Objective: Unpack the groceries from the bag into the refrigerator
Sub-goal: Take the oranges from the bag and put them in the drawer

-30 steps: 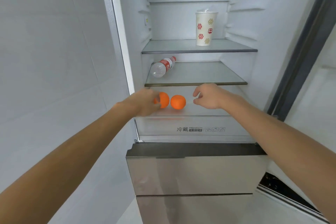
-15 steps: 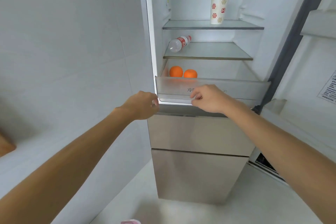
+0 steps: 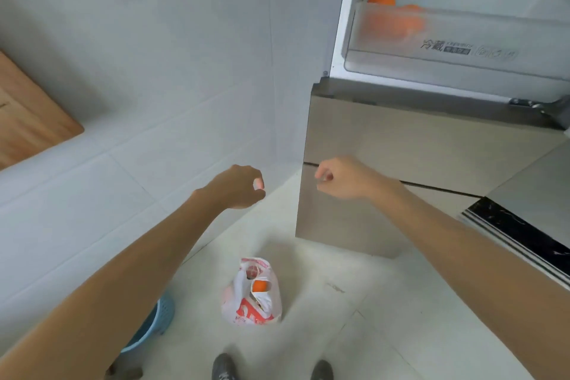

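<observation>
A white and red plastic grocery bag point(image 3: 251, 293) stands on the floor in front of my feet, with an orange point(image 3: 260, 286) showing through its handle hole. Two oranges point(image 3: 393, 17) lie in the clear crisper drawer point(image 3: 447, 58) of the open refrigerator at the top right. My left hand point(image 3: 239, 190) and my right hand point(image 3: 342, 177) hover above the bag, in front of the refrigerator's lower drawers point(image 3: 401, 145). Both hands have loosely curled fingers and hold nothing.
A blue plastic basket point(image 3: 151, 325) sits on the floor at the lower left, beside the tiled wall. A wooden board point(image 3: 27, 114) juts in at the left edge. A dark-edged counter point(image 3: 518, 231) stands at the right. My shoes point(image 3: 223, 369) are at the bottom.
Both hands left the oranges in the crisper drawer and dropped down in front of the lower drawers. My view tilted down, and the bag on the floor came into sight.
</observation>
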Demonstrator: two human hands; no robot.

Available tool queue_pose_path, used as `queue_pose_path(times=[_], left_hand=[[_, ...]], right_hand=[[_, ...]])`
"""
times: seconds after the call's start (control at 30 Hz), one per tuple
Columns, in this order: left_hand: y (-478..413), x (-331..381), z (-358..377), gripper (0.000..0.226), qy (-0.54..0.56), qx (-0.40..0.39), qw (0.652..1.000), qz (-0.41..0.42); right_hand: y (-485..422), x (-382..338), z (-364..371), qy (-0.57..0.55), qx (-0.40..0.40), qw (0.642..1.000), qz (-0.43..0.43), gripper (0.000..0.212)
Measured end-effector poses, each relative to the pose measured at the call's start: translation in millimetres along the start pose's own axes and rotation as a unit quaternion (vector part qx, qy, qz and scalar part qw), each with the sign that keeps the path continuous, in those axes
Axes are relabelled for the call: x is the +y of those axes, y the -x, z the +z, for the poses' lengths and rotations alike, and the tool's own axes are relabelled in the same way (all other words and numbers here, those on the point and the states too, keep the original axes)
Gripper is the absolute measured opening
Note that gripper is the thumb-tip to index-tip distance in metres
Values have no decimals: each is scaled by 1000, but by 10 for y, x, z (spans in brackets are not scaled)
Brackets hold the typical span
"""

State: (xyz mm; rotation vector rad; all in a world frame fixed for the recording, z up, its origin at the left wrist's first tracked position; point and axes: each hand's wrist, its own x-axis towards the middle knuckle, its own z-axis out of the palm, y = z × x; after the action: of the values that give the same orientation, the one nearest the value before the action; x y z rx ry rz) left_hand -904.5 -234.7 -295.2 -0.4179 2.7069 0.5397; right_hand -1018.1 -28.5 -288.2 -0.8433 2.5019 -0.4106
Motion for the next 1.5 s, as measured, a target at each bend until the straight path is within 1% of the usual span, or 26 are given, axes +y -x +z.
queue_pose_path(times=[0.1, 0.23, 0.4, 0.5, 0.63, 0.73, 0.8, 0.87, 0.93, 1.0, 1.03, 1.07, 1.1, 1.13, 1.17, 1.23, 1.27, 1.33, 1.4, 1.47, 1.5], left_hand=[[-16, -538, 244, 24, 5, -47, 999, -21], [-66, -1145, 548, 24, 8, -86, 996, -27], [-152, -1736, 1010, 26, 16, -138, 990, -21], [-300, -2004, 1432, 26, 34, -156, 987, -24], [-564, -2315, 2248, 26, 62, -187, 979, -42], [-847, -2549, 2973, 27, 81, -206, 973, -60], [-1040, -2691, 3462, 29, 99, -218, 968, -76], [-1229, -2831, 3959, 29, 129, -222, 959, -122], [-1436, -2969, 4460, 29, 150, -218, 951, -157], [-1639, -3113, 4970, 32, 156, -221, 948, -167], [-1716, -3175, 5167, 34, 166, -218, 947, -168], [-1805, -3236, 5409, 36, 186, -209, 945, -172], [-1898, -3299, 5666, 38, 205, -195, 943, -173], [-2008, -3365, 5903, 40, 226, -178, 941, -175], [-2124, -3430, 6123, 43, 246, -167, 938, -178], [-2330, -3517, 6511, 46, 274, -163, 933, -170], [-2415, -3539, 6674, 47, 283, -164, 931, -162], [-2547, -3571, 6946, 49, 289, -194, 927, -140], [-2630, -3606, 7184, 48, 256, -224, 932, -124], [-2664, -3683, 7385, 49, 216, -207, 944, -142], [-2658, -3734, 7452, 48, 195, -188, 949, -161]], right_hand=[[-182, -210, 521, -7, -44, 999, 18, 32], [-328, -422, 1156, -26, -81, 994, 62, 33], [-444, -607, 1951, -41, -116, 987, 100, 31], [-563, -627, 2487, -65, -137, 981, 117, 32], [-820, -544, 3306, -82, -192, 970, 122, 32], [-1123, -329, 3982, -87, -228, 963, 117, 34], [-1343, -139, 4431, -92, -241, 957, 134, 34], [-1564, 52, 4892, -89, -252, 952, 151, 28], [-1789, 244, 5381, -84, -267, 949, 142, 16], [-1988, 392, 5927, -71, -289, 947, 123, 16], [-2058, 428, 6153, -61, -307, 944, 109, 11], [-2123, 504, 6463, -56, -312, 944, 96, 15], [-2189, 582, 6746, -45, -317, 943, 88, 27], [-2262, 662, 7001, -39, -319, 944, 79, 36], [-2334, 746, 7227, -35, -325, 942, 81, 38], [-2464, 910, 7572, -32, -332, 939, 86, 31], [-2528, 1002, 7716, -35, -325, 941, 89, 27], [-2633, 1175, 7912, -31, -293, 951, 96, 22], [-2713, 1343, 8057, -29, -247, 962, 110, 22], [-2764, 1480, 8143, -28, -212, 968, 128, 32], [-2791, 1536, 8178, -19, -209, 968, 138, 37]])
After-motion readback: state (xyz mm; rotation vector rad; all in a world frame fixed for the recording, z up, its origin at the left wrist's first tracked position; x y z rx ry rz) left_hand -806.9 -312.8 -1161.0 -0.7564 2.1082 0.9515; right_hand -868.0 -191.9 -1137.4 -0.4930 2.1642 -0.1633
